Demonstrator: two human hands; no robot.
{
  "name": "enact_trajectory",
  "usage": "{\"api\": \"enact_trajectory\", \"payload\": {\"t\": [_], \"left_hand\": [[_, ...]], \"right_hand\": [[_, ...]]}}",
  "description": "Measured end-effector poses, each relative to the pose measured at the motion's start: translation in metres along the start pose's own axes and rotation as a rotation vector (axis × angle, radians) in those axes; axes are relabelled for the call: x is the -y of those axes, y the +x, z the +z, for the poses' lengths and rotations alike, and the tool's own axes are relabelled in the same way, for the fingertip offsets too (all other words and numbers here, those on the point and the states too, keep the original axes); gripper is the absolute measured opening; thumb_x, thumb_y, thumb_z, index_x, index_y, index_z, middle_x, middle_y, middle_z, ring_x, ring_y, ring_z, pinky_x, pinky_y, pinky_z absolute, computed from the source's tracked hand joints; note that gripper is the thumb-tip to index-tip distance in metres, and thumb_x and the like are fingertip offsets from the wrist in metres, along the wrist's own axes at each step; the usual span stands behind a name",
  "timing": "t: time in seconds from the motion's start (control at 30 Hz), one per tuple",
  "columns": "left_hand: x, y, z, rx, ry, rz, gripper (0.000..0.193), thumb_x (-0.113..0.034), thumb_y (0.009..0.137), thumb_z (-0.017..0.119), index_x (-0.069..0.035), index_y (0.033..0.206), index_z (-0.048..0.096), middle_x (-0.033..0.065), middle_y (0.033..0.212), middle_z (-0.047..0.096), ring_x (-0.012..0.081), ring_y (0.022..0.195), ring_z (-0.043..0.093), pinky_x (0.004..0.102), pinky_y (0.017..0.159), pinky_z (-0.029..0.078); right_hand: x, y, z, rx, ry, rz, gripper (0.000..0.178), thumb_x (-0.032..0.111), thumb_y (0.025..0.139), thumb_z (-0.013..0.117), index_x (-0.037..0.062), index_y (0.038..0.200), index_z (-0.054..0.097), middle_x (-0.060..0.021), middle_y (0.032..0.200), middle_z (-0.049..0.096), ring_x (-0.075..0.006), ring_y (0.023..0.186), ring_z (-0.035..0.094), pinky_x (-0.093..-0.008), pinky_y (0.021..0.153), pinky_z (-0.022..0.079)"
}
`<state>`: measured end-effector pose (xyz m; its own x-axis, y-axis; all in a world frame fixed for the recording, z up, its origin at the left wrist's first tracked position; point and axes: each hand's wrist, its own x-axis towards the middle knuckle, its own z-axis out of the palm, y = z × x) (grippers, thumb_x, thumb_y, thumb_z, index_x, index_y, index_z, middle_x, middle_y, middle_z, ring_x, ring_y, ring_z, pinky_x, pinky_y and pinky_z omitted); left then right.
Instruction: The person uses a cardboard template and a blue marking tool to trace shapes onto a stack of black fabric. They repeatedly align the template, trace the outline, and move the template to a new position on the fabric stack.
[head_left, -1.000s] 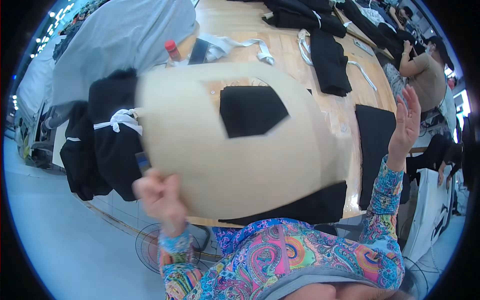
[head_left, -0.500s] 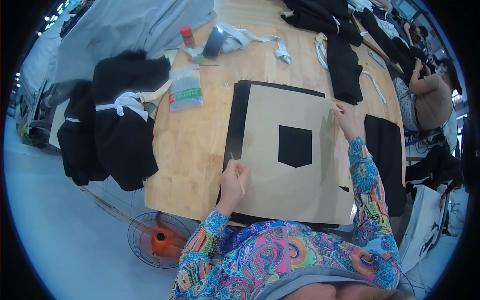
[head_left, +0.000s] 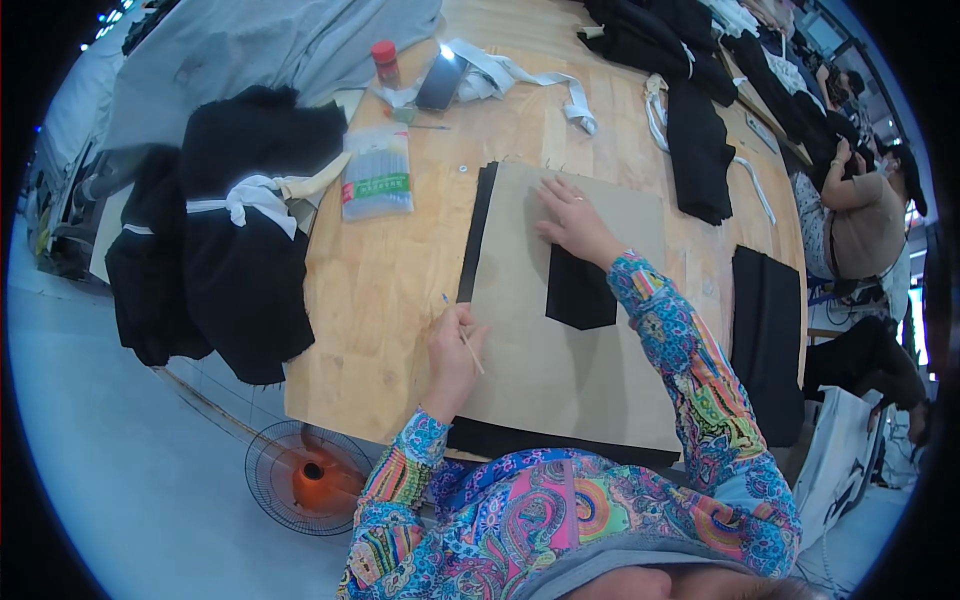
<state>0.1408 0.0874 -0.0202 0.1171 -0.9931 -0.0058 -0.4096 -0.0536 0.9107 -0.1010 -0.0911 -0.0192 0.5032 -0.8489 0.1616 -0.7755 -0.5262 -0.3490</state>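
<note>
A tan card template (head_left: 520, 370) lies on black fabric (head_left: 478, 235), which shows along its left and bottom edges. Through a pocket-shaped cutout in the card I see black fabric (head_left: 580, 295) beneath. My left hand (head_left: 455, 355) rests at the card's left edge, its fingers closed around a slim pale pen-like stick (head_left: 471, 352). Near the top of the card, my right hand (head_left: 578, 222) lies flat with fingers stretched out and holds nothing. Its wrist is just above the cutout and covers part of its upper edge.
Tied black cloth bundles (head_left: 245, 290) hang over the table's left edge. Further back are a plastic pack (head_left: 378, 185), a red-capped bottle (head_left: 385, 62), a phone (head_left: 441, 80) and white strips (head_left: 545, 75). Folded black fabric (head_left: 765, 340) lies right. A fan (head_left: 310, 480) stands below; another person (head_left: 865, 215) sits right.
The card has shifted left over the black fabric. My right hand has moved from the card's upper right edge onto its top part. My left hand has moved slightly left, still holding the stick.
</note>
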Motion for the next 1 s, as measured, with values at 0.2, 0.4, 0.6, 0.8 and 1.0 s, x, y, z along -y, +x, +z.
{"api": "enact_trajectory", "payload": {"t": [0.2, 0.4, 0.6, 0.8, 1.0], "left_hand": [[0.009, -0.004, 0.001, -0.033, -0.054, 0.042, 0.025, 0.003, 0.078, 0.070, -0.002, 0.088, 0.048, 0.0109, 0.105, 0.061, 0.0059, 0.064, 0.046, 0.0225, 0.062, 0.045], [0.009, -0.008, 0.000, -0.030, -0.191, -0.044, 0.025, 0.003, 0.079, 0.070, -0.003, 0.088, 0.047, 0.0085, 0.108, 0.060, 0.0043, 0.065, 0.042, 0.0204, 0.062, 0.043], [0.005, -0.007, -0.002, -0.003, -0.204, -0.065, 0.025, 0.003, 0.079, 0.070, -0.004, 0.088, 0.047, 0.0069, 0.107, 0.058, 0.0044, 0.068, 0.041, 0.0198, 0.063, 0.042], [0.007, -0.006, 0.001, -0.003, -0.219, -0.080, 0.025, 0.003, 0.079, 0.070, -0.004, 0.090, 0.049, 0.0050, 0.103, 0.057, 0.0048, 0.069, 0.041, 0.0194, 0.065, 0.041], [0.004, -0.013, -0.011, 0.037, -0.249, -0.142, 0.024, 0.003, 0.079, 0.070, -0.004, 0.089, 0.049, -0.0035, 0.077, 0.043, 0.0044, 0.065, 0.040, 0.0199, 0.058, 0.038]], "right_hand": [[0.019, 0.027, 0.005, 0.159, -0.033, 0.078, 0.067, 0.040, 0.087, 0.061, 0.0043, 0.139, 0.039, -0.0151, 0.148, 0.033, -0.0334, 0.140, 0.026, -0.0551, 0.111, 0.022], [0.025, 0.029, 0.002, 0.221, -0.032, 0.092, 0.068, 0.043, 0.088, 0.059, 0.0033, 0.139, 0.038, -0.0149, 0.148, 0.034, -0.0332, 0.139, 0.026, -0.0557, 0.110, 0.021], [0.019, 0.026, 0.009, 0.197, -0.015, 0.082, 0.068, 0.044, 0.088, 0.058, 0.0034, 0.139, 0.038, -0.0148, 0.149, 0.033, -0.0322, 0.139, 0.027, -0.0552, 0.110, 0.021], [0.018, 0.025, 0.008, 0.204, -0.018, 0.090, 0.068, 0.044, 0.089, 0.057, 0.0035, 0.139, 0.038, -0.0143, 0.149, 0.033, -0.0321, 0.140, 0.026, -0.0548, 0.110, 0.021], [0.020, 0.033, 0.011, 0.279, -0.078, 0.099, 0.070, 0.048, 0.087, 0.058, 0.0103, 0.142, 0.037, -0.0119, 0.151, 0.030, -0.0302, 0.141, 0.024, -0.0617, 0.108, 0.020]]}}
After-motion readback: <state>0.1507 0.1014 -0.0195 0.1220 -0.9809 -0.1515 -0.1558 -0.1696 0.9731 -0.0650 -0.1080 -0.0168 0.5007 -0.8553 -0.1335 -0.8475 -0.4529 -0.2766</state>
